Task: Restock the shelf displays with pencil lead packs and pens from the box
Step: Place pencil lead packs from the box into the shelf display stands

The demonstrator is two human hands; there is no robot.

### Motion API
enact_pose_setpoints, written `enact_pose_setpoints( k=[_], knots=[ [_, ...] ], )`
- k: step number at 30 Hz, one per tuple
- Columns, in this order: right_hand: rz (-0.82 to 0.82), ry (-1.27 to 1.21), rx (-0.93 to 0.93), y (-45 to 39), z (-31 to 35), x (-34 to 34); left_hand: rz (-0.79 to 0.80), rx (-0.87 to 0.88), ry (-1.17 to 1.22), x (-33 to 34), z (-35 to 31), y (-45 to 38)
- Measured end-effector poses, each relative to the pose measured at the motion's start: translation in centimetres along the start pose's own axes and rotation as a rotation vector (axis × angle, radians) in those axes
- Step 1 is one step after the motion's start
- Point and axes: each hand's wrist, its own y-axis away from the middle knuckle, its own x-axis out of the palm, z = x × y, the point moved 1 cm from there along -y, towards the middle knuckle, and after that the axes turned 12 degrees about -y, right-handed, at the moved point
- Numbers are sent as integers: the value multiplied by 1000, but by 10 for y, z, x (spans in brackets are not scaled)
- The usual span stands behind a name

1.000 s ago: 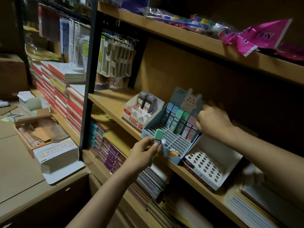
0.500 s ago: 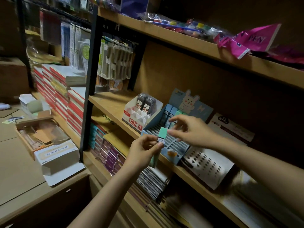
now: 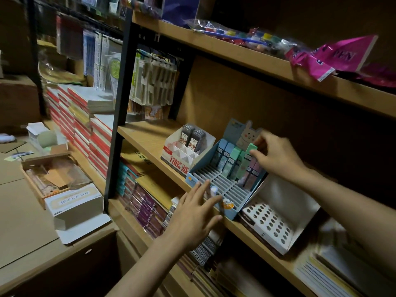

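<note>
So the right hand [image 3: 276, 156] is pinching a mint-green lead pack [image 3: 246, 161] by its top end, thumb and fingertips on the cap, lowering it into the back row of the blue slotted display [image 3: 216, 185] that sits at the front edge of the middle shelf [image 3: 147, 138]. It goes in next to the other packs [image 3: 227, 157] already standing there, blue and green on one side, pinkish on the other. The left hand [image 3: 197, 215] holds nothing, fingers spread out flat, hovering just in front of the display's front lip, maybe brushing it, hard to tell. These packs look like tiny rigid plastic cases, super light, probably a bit slick, so grabbing the cap end like that seems the sensible way, since the bottom has to slide between the dividers. I'd guess the cardboard display shifts easily if you push too hard, so steadying it with the free hand makes sense. Plenty of empty slots left toward the front. The white display [image 3: 182, 153] toward the shelf's left end has two grey packs [image 3: 192, 137] at the back.
</note>
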Motion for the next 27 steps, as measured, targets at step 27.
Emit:
enact_pose_setpoints(
  k=[27],
  knots=[
    [-21, 194, 72, 7, 8, 20, -13, 39, 105, 1, 3, 6]
  ],
)
